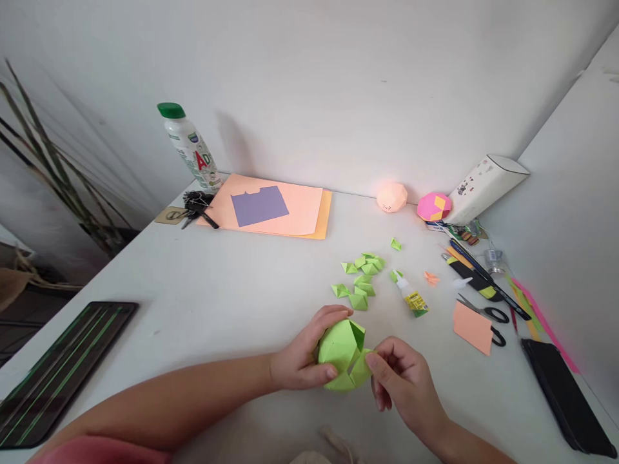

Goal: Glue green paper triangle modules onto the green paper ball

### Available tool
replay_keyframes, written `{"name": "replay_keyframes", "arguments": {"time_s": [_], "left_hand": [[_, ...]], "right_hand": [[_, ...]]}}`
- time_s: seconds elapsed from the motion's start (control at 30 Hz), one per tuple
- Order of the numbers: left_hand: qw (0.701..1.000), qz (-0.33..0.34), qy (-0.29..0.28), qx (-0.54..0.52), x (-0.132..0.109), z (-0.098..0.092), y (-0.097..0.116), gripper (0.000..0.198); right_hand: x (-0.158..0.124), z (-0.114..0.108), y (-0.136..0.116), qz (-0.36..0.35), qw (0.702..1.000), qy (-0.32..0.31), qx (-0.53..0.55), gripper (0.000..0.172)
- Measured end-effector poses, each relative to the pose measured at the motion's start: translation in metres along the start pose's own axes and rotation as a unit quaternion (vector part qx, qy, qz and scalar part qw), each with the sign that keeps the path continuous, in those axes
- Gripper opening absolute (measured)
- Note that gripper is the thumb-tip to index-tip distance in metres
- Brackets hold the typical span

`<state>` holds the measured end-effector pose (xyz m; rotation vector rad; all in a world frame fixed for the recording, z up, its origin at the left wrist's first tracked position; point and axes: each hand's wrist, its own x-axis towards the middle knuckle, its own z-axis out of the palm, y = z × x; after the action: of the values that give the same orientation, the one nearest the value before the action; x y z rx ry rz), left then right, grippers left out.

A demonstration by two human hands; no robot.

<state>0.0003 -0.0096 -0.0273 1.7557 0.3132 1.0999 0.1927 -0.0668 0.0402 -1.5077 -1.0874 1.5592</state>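
A faceted ball of folded green paper [337, 348] is cupped by my left hand [309, 357], whose fingers wrap over its top and whose thumb presses its front. On the ball's right side there are dark gaps between the folds. My right hand [403, 380] pinches a green folded paper piece [360, 368] at that side; I cannot tell whether the piece is joined to the ball. Beyond the hands lies a group of loose green folded pieces [358, 299]. Right of them a small glue bottle [410, 293] lies on its side.
Against the wall sit a peach paper ball [391, 197] and a pink one [434, 206]. Scissors [496, 314], a cutter [471, 277] and a black case [565, 393] lie right. Paper sheets [300, 209], a bottle [191, 148], keys [198, 205] and a dark tablet [68, 367] lie left.
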Motion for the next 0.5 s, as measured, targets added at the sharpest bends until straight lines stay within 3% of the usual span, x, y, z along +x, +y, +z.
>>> {"name": "replay_keyframes", "arguments": {"time_s": [0.5], "left_hand": [[0.998, -0.003, -0.053, 0.044, 0.0046, -0.0028, 0.0086, 0.058]], "right_hand": [[0.0000, 0.0009, 0.0011, -0.019, 0.999, -0.026, 0.013, 0.037]]}}
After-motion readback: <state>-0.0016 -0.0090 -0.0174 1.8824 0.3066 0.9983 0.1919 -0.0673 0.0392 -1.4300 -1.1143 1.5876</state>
